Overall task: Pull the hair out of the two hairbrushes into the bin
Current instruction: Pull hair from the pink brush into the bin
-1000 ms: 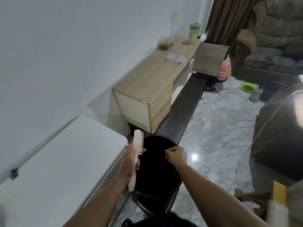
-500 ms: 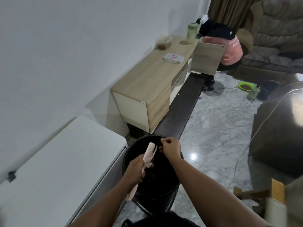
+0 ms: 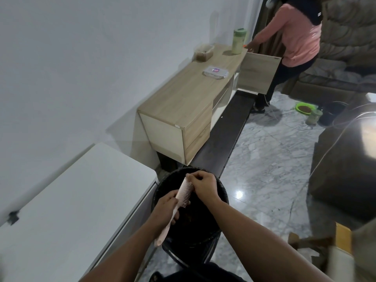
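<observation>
A pale pink hairbrush [image 3: 184,193] slants over the black bin [image 3: 220,202], teeth facing right, handle end low at the left. My left hand [image 3: 165,208] grips it around the middle of the handle. My right hand [image 3: 203,187] has its fingers curled and pinching at the top end of the teeth; any hair there is too fine to see. The bin stands on the floor between my forearms, its inside dark. I see only one brush.
A white cabinet top [image 3: 67,204] lies close on the left. Beyond the bin stands a wooden sideboard [image 3: 183,98] on a dark plinth, with a box, a tub and a green jar. A person in a pink top [image 3: 293,37] bends at its open door. Marble floor spreads right.
The brush came down from upright beside the bin and now tilts over it. My right hand rose from the bin's rim to the top of the teeth. The person by the sideboard stood up.
</observation>
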Available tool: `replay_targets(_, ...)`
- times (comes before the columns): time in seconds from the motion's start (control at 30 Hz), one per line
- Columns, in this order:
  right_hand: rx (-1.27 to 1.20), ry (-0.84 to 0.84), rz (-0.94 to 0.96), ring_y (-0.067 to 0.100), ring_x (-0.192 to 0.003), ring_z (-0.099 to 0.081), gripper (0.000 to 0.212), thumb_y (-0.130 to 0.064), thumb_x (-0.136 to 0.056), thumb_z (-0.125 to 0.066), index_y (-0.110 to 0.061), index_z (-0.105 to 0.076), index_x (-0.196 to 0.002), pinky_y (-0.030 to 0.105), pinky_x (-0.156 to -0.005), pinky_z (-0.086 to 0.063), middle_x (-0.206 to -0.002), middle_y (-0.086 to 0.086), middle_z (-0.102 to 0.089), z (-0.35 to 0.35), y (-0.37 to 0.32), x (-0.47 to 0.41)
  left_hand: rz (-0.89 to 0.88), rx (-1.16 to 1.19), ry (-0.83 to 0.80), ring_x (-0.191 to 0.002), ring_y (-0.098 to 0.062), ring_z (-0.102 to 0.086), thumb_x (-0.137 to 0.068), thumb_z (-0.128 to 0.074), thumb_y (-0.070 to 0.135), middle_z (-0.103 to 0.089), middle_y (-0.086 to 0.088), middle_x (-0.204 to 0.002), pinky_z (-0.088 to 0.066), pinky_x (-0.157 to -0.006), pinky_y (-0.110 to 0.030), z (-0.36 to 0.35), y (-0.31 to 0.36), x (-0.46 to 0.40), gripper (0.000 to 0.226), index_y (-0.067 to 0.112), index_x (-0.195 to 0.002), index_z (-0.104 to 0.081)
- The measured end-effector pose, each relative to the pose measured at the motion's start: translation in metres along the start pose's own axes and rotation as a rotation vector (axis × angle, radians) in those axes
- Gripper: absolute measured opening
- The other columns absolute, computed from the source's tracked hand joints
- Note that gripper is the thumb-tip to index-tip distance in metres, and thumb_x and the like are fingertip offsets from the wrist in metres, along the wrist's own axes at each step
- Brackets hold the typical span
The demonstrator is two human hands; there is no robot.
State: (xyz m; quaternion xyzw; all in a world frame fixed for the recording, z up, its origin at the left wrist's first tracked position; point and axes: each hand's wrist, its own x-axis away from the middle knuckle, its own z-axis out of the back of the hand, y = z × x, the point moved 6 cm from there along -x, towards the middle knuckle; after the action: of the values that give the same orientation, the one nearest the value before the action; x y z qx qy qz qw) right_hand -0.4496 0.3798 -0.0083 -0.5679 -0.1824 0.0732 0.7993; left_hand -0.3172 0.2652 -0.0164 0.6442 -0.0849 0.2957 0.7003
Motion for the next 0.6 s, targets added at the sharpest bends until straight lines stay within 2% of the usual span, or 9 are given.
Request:
replay_targets(0.07, 0.019, 0.074, -0.109, 0.012, -0.064, -0.071, 0.019, -0.036, -0.091, -0.075, -0.022, -0.079, -0.078, 0.046, -0.078, -0.063, -0.067, -0.003, -0.075, 0.008, 0.014, -0.003, 0.013, -0.015, -0.017, -0.053, -0.015, -0.053, -0.105, -0.035, 0.008, -0.076, -0.026, -0.107, -0.041, -0.046, -0.028, 0.003, -0.006, 0.000, 0.045, 0.025, -0.136, -0.063)
replay_targets(0.17, -0.014, 0.181, -0.348, 0.019, -0.055, -0.073, 0.028, -0.036, -0.098, -0.064, -0.016, -0.073, -0.082, 0.049, -0.075, -0.065, -0.060, 0.003, -0.072, 0.033, 0.049, -0.005, 0.024, 0.116, 0.025, -0.050, -0.016, -0.052, -0.108, -0.030, 0.009, -0.081, -0.015, -0.109, -0.038, -0.043, -0.026, 0.013, -0.012, -0.002, 0.043, 0.020, -0.137, -0.060)
replay_targets(0.27, 0.081, 0.165, -0.407, 0.026, -0.053, -0.069, 0.046, -0.037, -0.104, -0.053, -0.006, -0.066, -0.072, 0.046, -0.069, -0.063, -0.060, 0.009, -0.068, 0.053, 0.068, -0.004, 0.075, 0.350, 0.086, -0.067, -0.022, -0.071, -0.109, -0.031, 0.008, -0.074, -0.019, -0.124, -0.045, -0.040, -0.025, 0.028, -0.018, -0.006, 0.044, 0.015, -0.146, -0.053)
replay_targets(0.33, 0.072, 0.107, -0.381, 0.023, -0.055, -0.065, 0.035, -0.029, -0.105, -0.052, -0.009, -0.067, -0.081, 0.039, -0.063, -0.058, -0.066, 0.010, -0.067, 0.046, 0.065, 0.001, 0.131, 0.524, 0.112, -0.092, -0.026, -0.075, -0.108, -0.033, 0.009, -0.066, -0.019, -0.137, -0.051, -0.044, -0.025, 0.033, -0.021, -0.009, 0.046, 0.021, -0.149, -0.052)
replay_targets(0.4, 0.021, -0.039, -0.284, 0.020, -0.065, -0.067, 0.012, -0.020, -0.099, -0.063, -0.016, -0.065, -0.110, 0.035, -0.064, -0.058, -0.081, 0.007, -0.069, 0.023, 0.044, 0.011, 0.157, 0.589, 0.136, -0.103, -0.025, -0.072, -0.107, -0.036, 0.012, -0.066, -0.015, -0.138, -0.051, -0.045, -0.026, 0.030, -0.019, -0.009, 0.047, 0.023, -0.148, -0.057)
replay_targets(0.47, 0.039, -0.172, -0.092, 0.015, -0.078, -0.072, 0.037, -0.029, -0.091, -0.076, -0.024, -0.066, -0.126, 0.032, -0.077, -0.063, -0.095, 0.000, -0.073, -0.006, 0.019, 0.021, 0.182, 0.622, 0.137, -0.097, -0.022, -0.071, -0.108, -0.042, 0.020, -0.073, -0.012, -0.123, -0.054, -0.050, -0.028, 0.020, -0.015, -0.010, 0.039, 0.021, -0.135, -0.069)
replay_targets(0.5, 0.051, -0.211, -0.010, 0.011, -0.082, -0.072, 0.041, -0.033, -0.087, -0.080, -0.025, -0.069, -0.126, 0.028, -0.081, -0.062, -0.098, -0.002, -0.074, -0.019, 0.007, 0.028, 0.198, 0.669, 0.097, -0.096, -0.025, -0.073, -0.107, -0.047, 0.026, -0.075, -0.015, -0.117, -0.058, -0.058, -0.032, 0.011, -0.010, -0.010, 0.036, 0.015, -0.129, -0.074)
replay_targets(0.57, 0.058, -0.193, 0.097, 0.004, -0.081, -0.070, 0.031, -0.026, -0.084, -0.085, -0.019, -0.079, -0.114, 0.021, -0.080, -0.059, -0.097, -0.002, -0.076, -0.032, -0.009, 0.041, 0.196, 0.730, 0.061, -0.096, -0.034, -0.074, -0.100, -0.058, 0.034, -0.074, -0.024, -0.108, -0.061, -0.073, -0.039, 0.000, -0.004, -0.011, 0.044, -0.002, -0.121, -0.073)
replay_targets(0.6, 0.069, -0.161, 0.121, 0.002, -0.080, -0.070, 0.021, -0.019, -0.084, -0.084, -0.015, -0.082, -0.105, 0.019, -0.079, -0.058, -0.094, -0.001, -0.077, -0.032, -0.011, 0.043, 0.193, 0.689, 0.066, -0.084, -0.033, -0.072, -0.096, -0.058, 0.035, -0.070, -0.024, -0.097, -0.059, -0.065, -0.038, 0.000, -0.001, -0.010, 0.046, -0.005, -0.114, -0.070)
